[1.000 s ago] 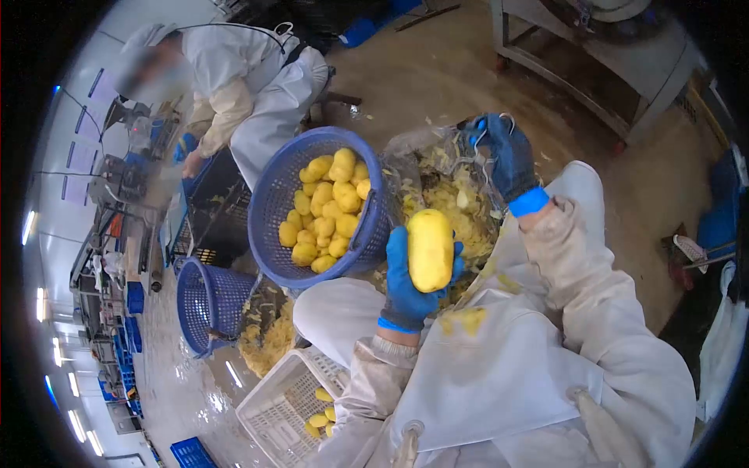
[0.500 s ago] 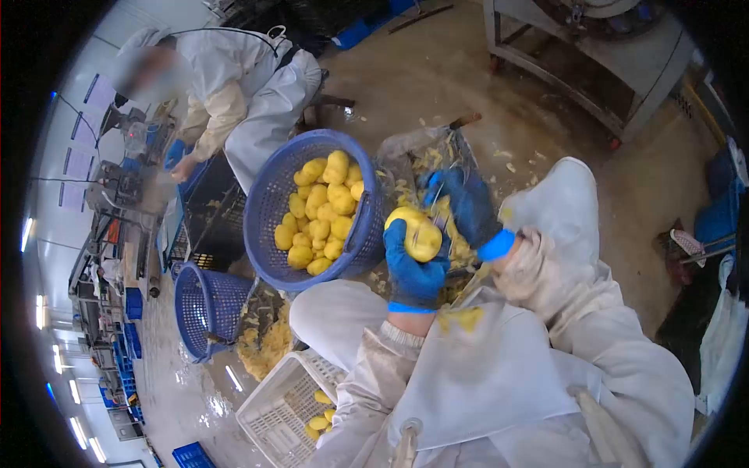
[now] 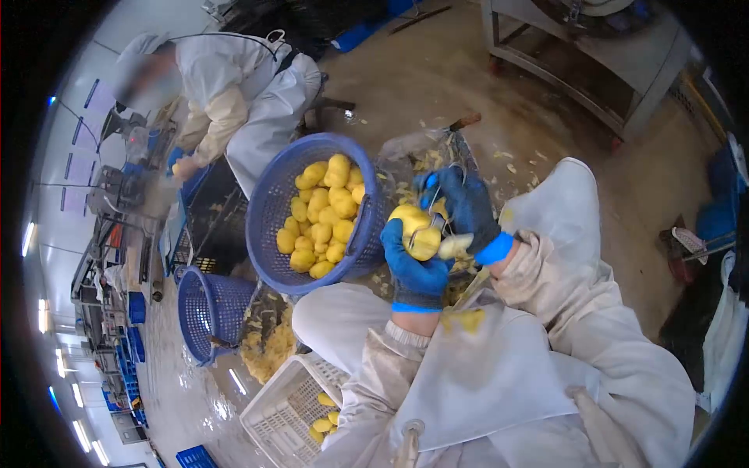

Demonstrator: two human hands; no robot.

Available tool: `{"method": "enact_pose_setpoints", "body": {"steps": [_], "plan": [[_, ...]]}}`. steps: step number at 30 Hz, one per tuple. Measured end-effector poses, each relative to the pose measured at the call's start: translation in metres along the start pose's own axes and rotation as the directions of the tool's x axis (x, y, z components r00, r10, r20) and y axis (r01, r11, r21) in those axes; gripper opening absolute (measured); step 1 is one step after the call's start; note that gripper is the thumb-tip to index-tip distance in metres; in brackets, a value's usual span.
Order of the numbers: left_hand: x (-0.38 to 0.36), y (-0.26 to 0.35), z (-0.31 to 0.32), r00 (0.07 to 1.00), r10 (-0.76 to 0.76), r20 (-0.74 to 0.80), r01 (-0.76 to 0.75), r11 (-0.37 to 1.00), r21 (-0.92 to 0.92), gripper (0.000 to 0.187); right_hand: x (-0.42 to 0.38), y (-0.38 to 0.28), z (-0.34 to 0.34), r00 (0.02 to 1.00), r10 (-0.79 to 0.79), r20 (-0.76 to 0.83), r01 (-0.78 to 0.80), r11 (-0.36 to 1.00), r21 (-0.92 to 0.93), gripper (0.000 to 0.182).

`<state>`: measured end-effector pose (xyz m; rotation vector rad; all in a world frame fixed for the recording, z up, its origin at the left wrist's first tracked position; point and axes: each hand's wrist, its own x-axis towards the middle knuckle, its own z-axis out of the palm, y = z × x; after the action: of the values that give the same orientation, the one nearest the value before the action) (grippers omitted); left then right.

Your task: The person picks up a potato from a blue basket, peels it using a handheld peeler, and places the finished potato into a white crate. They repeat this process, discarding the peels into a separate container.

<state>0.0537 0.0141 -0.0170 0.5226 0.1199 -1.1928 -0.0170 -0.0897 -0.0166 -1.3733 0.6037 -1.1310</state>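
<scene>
My left hand [image 3: 413, 273], in a blue glove, is closed around a peeled yellow potato [image 3: 422, 244] above my lap. My right hand [image 3: 466, 209], gloved in blue too, grips a metal peeler [image 3: 437, 221] whose blade end is against the potato's right side. A pale strip of peel [image 3: 456, 246] hangs beside the potato, below my right fingers. Left of my hands stands a tilted blue basket [image 3: 261, 257] with several yellow potatoes [image 3: 328, 204] in it. Beneath my hands is a peel-littered bag [image 3: 406, 148], partly hidden.
A white crate [image 3: 269, 409] with several yellow potatoes sits by my left leg. Behind it are a smaller blue basket [image 3: 204, 312] and a heap of peelings [image 3: 269, 349]. A co-worker [image 3: 242, 93] sits at upper left. A metal machine frame [image 3: 577, 70] stands at upper right.
My right hand has shifted slightly with the peeler, down along the potato. A pale strip of peel now shows beside it. My left hand keeps its hold on the potato.
</scene>
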Motion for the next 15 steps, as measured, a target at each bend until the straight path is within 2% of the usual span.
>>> {"method": "enact_pose_setpoints", "body": {"steps": [1, 2, 3, 4, 5, 6, 7, 8, 9, 10, 11, 12, 13, 14, 15], "plan": [[-0.003, -0.007, -0.007, 0.94, 0.277, 0.201, -0.341, 0.802, 0.49, 0.035, 0.007, 0.005, -0.007, 0.996, 0.02, -0.086, -0.013, 0.996, 0.087, 0.035], [-0.004, -0.004, -0.004, 0.937, 0.287, 0.198, -0.348, 0.8, 0.49, 0.035, 0.016, 0.006, -0.012, 0.986, 0.051, -0.16, -0.022, 0.984, 0.178, 0.034], [-0.005, -0.002, 0.0, 0.977, 0.213, 0.005, -0.209, 0.955, 0.211, 0.036, 0.025, 0.009, -0.02, 0.983, 0.049, -0.178, -0.006, 0.972, 0.235, 0.032], [-0.006, 0.001, 0.004, 0.987, 0.066, -0.146, -0.083, 0.99, -0.111, 0.037, 0.025, 0.013, -0.02, 0.982, 0.049, -0.18, -0.005, 0.971, 0.239, 0.032], [-0.007, 0.001, 0.005, 0.987, 0.044, -0.154, -0.068, 0.986, -0.15, 0.037, 0.025, 0.008, -0.019, 0.984, 0.061, -0.169, -0.007, 0.953, 0.303, 0.032], [-0.007, 0.0, 0.005, 0.987, 0.036, -0.154, -0.06, 0.987, -0.15, 0.037, 0.023, 0.002, -0.018, 0.985, 0.072, -0.158, -0.01, 0.932, 0.362, 0.031], [-0.006, 0.0, 0.004, 0.994, -0.023, -0.103, 0.015, 0.997, -0.069, 0.036, 0.018, -0.003, -0.014, 0.995, 0.099, -0.022, -0.084, 0.93, 0.359, 0.029], [-0.005, 0.002, 0.006, 0.995, -0.085, -0.054, 0.086, 0.996, 0.017, 0.035, 0.017, -0.004, -0.012, 0.995, 0.095, -0.028, -0.079, 0.932, 0.355, 0.029], [-0.007, 0.004, 0.008, 0.978, -0.209, 0.011, 0.208, 0.976, 0.06, 0.04, 0.016, -0.005, -0.01, 0.986, 0.052, 0.161, -0.084, 0.977, 0.198, 0.028], [-0.009, 0.005, 0.007, 0.977, -0.212, 0.009, 0.211, 0.975, 0.061, 0.04, 0.014, -0.005, -0.009, 0.936, 0.04, 0.35, -0.057, 0.998, 0.041, 0.027], [-0.011, 0.006, 0.007, 0.962, -0.268, 0.047, 0.265, 0.962, 0.071, 0.041, 0.017, 0.001, -0.01, 0.937, 0.041, 0.348, -0.059, 0.997, 0.043, 0.027], [-0.013, 0.007, 0.006, 0.942, -0.323, 0.087, 0.316, 0.945, 0.084, 0.042, 0.026, 0.013, -0.011, 0.932, 0.164, 0.323, -0.185, 0.982, 0.037, 0.027], [-0.016, 0.005, 0.006, 0.97, -0.232, 0.067, 0.214, 0.954, 0.212, 0.045, 0.036, 0.024, -0.014, 0.912, 0.285, 0.295, -0.307, 0.951, 0.033, 0.028], [-0.022, 0.003, 0.007, 0.969, -0.238, 0.065, 0.219, 0.952, 0.216, 0.045, 0.045, 0.032, -0.025, 0.914, 0.286, 0.289, -0.309, 0.95, 0.036, 0.028], [-0.028, 0.001, 0.011, 0.959, -0.28, 0.034, 0.267, 0.941, 0.206, 0.047, 0.056, 0.036, -0.04, 0.979, 0.115, 0.166, -0.103, 0.992, -0.078, 0.028]]}}
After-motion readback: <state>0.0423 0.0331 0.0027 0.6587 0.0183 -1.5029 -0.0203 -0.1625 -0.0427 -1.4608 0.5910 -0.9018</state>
